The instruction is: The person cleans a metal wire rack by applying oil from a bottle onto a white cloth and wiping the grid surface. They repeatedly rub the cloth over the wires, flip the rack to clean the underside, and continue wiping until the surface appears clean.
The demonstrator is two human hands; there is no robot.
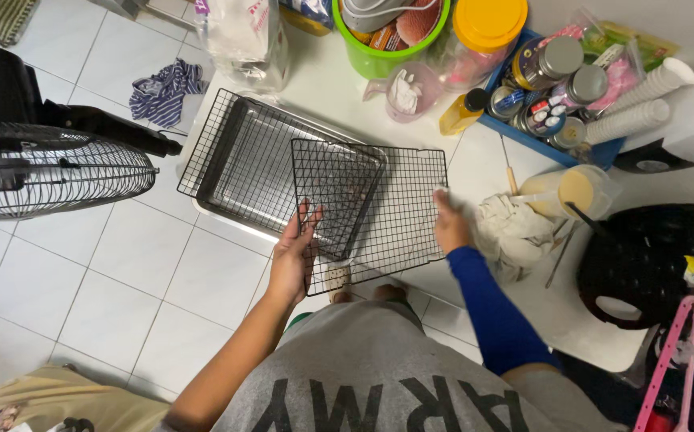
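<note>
Head view: I see my left hand point(293, 258) grasping the near-left edge of a small black wire rack point(371, 210), fingers hooked up through the mesh. My right hand point(449, 224) is at the rack's right edge, at 3 o'clock; it is blurred, so I cannot tell whether it is clenched on the wire or only pressed against it. The rack sits tilted, its left half overlapping a larger rack point(239, 160) that lies on a steel tray point(283, 172), its right half out over the white counter point(475, 172).

At 3 o'clock, just beside the right hand, lies a crumpled cloth point(515, 232); further round, a lidded cup point(583, 190) and a blue bin of jars point(551, 92). A fan point(47, 168) stands at 9 o'clock on the floor.

What could go wrong, as I judge it: the two meshes may snag where they overlap, so a pull could drag the larger rack and tray toward the counter's edge. A loose right hold could let that side drop, and a sweep rightward could catch the cloth or tip the cup.
</note>
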